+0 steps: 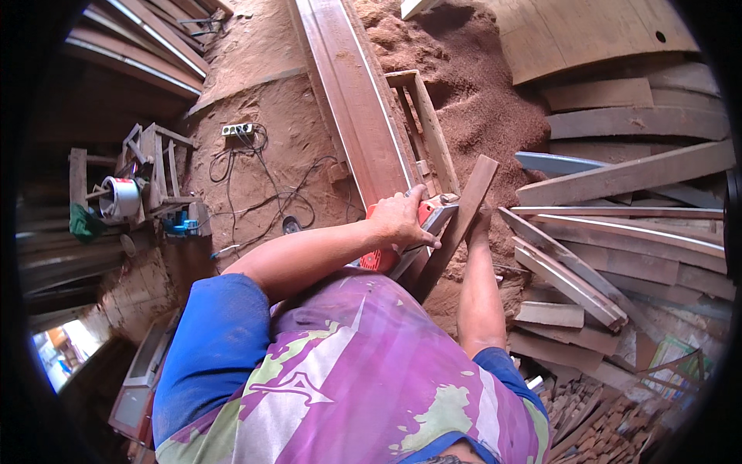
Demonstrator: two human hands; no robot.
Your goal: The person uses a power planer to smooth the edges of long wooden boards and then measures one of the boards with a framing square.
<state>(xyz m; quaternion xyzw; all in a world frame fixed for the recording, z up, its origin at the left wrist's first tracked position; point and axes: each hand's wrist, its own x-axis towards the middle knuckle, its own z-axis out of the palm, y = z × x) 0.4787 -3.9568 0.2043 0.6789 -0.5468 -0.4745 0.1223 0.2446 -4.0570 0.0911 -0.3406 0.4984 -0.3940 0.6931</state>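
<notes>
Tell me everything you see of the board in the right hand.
The board is a straight, narrow length of brown wood with a squared far end. It slants in the picture from upper right to lower left, toward the shirt. The right hand holds its right side. The red power tool lies just left; whether they touch is unclear.

A pale outlined emblem point(296, 384) marks the purple shirt point(371, 332), near; red marking shows on a white container point(120, 203), left, and green print on a pale sheet point(671, 362), right. No words or numbers can be read.
</notes>
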